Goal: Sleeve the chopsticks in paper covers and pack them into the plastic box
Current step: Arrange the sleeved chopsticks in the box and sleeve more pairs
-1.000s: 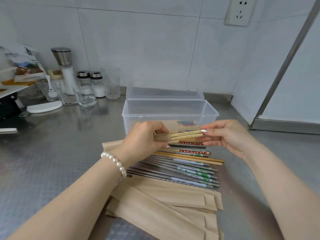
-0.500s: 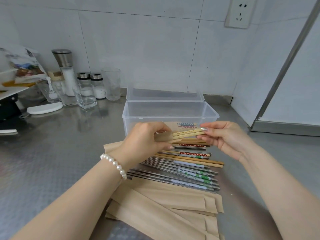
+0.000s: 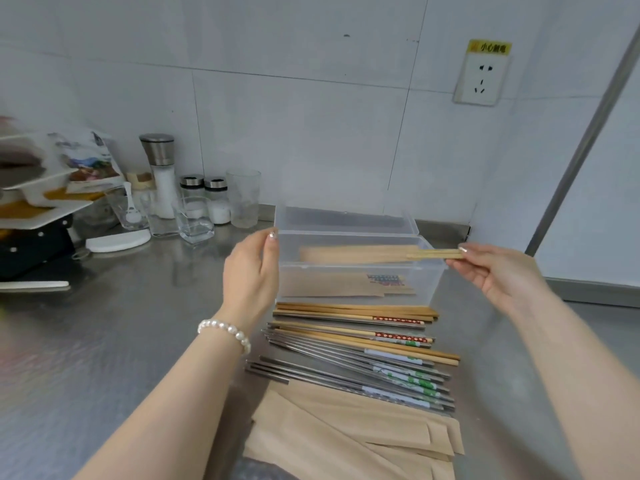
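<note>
Your right hand (image 3: 498, 271) pinches the bare ends of the sleeved chopsticks (image 3: 360, 253), holding them level over the open plastic box (image 3: 353, 285). Your left hand (image 3: 251, 271) rests relaxed against the box's left end, gripping nothing. Another sleeved pair (image 3: 346, 285) lies inside. Loose chopsticks (image 3: 353, 344) and paper covers (image 3: 346, 434) lie in front.

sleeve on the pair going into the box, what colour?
Plain kraft brown, no print; the sleeved pair shows best in the head view, over the plastic box.

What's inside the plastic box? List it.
On the plastic box's floor lies one sleeved pair with patterned ends. The right hand holds another sleeved pair over the opening. Anything beneath is hidden.
</note>
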`<state>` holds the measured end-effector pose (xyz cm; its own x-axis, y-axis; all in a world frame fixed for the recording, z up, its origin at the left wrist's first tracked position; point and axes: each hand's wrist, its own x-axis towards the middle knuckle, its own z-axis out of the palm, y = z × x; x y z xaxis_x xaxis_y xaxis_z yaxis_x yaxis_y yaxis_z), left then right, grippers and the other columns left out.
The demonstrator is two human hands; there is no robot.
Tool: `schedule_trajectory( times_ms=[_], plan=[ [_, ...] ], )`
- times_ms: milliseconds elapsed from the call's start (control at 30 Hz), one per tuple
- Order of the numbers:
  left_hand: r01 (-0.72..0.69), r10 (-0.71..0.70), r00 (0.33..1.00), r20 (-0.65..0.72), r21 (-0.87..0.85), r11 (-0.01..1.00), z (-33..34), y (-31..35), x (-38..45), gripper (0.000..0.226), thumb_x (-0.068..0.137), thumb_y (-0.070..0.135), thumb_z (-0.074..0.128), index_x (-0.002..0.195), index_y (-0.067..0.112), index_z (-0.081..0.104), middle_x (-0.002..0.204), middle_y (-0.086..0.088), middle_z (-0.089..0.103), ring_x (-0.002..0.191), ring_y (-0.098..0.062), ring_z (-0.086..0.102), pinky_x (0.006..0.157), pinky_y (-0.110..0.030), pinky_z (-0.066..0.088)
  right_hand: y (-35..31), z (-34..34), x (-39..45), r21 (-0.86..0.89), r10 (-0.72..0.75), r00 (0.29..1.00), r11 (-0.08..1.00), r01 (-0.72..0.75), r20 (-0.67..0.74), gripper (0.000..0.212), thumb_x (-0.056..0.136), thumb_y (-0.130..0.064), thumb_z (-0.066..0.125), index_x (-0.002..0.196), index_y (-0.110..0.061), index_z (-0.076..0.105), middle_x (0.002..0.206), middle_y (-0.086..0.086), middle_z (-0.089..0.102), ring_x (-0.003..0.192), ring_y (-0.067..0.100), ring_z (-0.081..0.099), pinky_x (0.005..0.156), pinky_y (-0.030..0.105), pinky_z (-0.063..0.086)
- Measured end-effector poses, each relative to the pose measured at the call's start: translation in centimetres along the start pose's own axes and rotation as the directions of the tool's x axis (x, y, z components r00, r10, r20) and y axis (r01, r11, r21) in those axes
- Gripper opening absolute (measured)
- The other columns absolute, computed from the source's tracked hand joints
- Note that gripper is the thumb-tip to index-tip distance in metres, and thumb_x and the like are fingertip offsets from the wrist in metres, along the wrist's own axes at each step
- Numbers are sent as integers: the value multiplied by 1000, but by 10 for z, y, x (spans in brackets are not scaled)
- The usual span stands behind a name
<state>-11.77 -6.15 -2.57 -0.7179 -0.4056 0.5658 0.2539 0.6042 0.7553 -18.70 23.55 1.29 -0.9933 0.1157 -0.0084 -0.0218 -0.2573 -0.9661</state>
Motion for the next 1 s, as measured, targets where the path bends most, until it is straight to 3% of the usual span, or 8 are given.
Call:
schedule_trajectory(
  times_ms=[100, 200, 400, 533, 633, 733, 933, 1000],
  plan=[
    [18, -18, 998, 62, -4, 1000, 3, -1, -1, 34, 99, 28, 33, 111, 15, 62, 110, 3, 63, 101, -11, 54, 82, -26, 39, -9, 15, 2, -149, 16, 999, 989, -11, 37, 9, 84, 13, 53, 81, 8, 60, 75, 24, 64, 53, 21, 69, 53, 19, 56],
    [10, -12, 996, 90, 30, 1000, 5, -3, -2, 24, 99, 30, 32, 85, 22, 50, 83, -6, 61, 83, -24, 56, 73, -38, 42, -18, 33, 6, -289, 54, 997, 957, -34, 63, 8, 84, 14, 53, 79, 9, 58, 76, 23, 61, 45, 19, 66, 52, 22, 57],
    [-8, 4, 996, 89, 47, 999, 7, -4, -2, 23, 97, 36, 29, 83, 23, 41, 81, -2, 55, 75, -19, 46, 75, -41, 43, -24, 54, 17, -618, 205, 978, 773, -143, 31, 15, 89, 4, 51, 78, -2, 57, 41, 5, 61, 31, 8, 55, 32, 11, 39],
    [-21, 16, 996, 87, 52, 998, 8, -6, -2, 24, 95, 38, 27, 82, 23, 40, 84, -16, 62, 80, -31, 54, 73, -44, 43, -21, 58, 23, -837, 179, 984, 535, -117, -23, 10, 86, 0, 57, 77, -3, 57, 47, 5, 63, 26, 12, 51, 31, 10, 31],
    [-27, 22, 996, 82, 56, 998, 7, -6, -2, 32, 96, 38, 27, 79, 18, 45, 80, -17, 61, 78, -32, 54, 70, -44, 43, -17, 65, 20, -959, 128, 992, 278, -48, -12, 20, 87, -10, 59, 69, -5, 52, 62, 8, 63, 27, 15, 50, 37, 18, 37],
    [-22, 17, 996, 87, 60, 998, 8, -5, -2, 27, 97, 37, 29, 81, 20, 43, 76, -12, 59, 75, -29, 51, 72, -43, 43, -14, 71, 17, -998, 125, 992, 56, 25, 32, 28, 93, -13, 49, 65, -9, 44, 60, 4, 55, 36, 18, 54, 47, 27, 43],
    [-37, 34, 996, 78, 40, 998, 8, -5, -2, 41, 99, 32, 30, 77, 4, 52, 63, -3, 50, 67, -26, 47, 60, -37, 35, -13, 75, 17, -999, 90, 995, 30, 30, 32, 20, 91, -16, 48, 76, -2, 48, 70, 14, 60, 26, 20, 53, 45, 26, 45],
    [-42, 39, 997, 70, 41, 998, 8, -6, -1, 42, 97, 36, 29, 86, 10, 60, 75, 1, 60, 79, -23, 54, 67, -33, 39, -13, 72, 18, -996, 62, 997, 77, 35, 39, 17, 90, -12, 47, 75, -3, 50, 75, 14, 66, 26, 21, 53, 44, 24, 44]
  ],
)
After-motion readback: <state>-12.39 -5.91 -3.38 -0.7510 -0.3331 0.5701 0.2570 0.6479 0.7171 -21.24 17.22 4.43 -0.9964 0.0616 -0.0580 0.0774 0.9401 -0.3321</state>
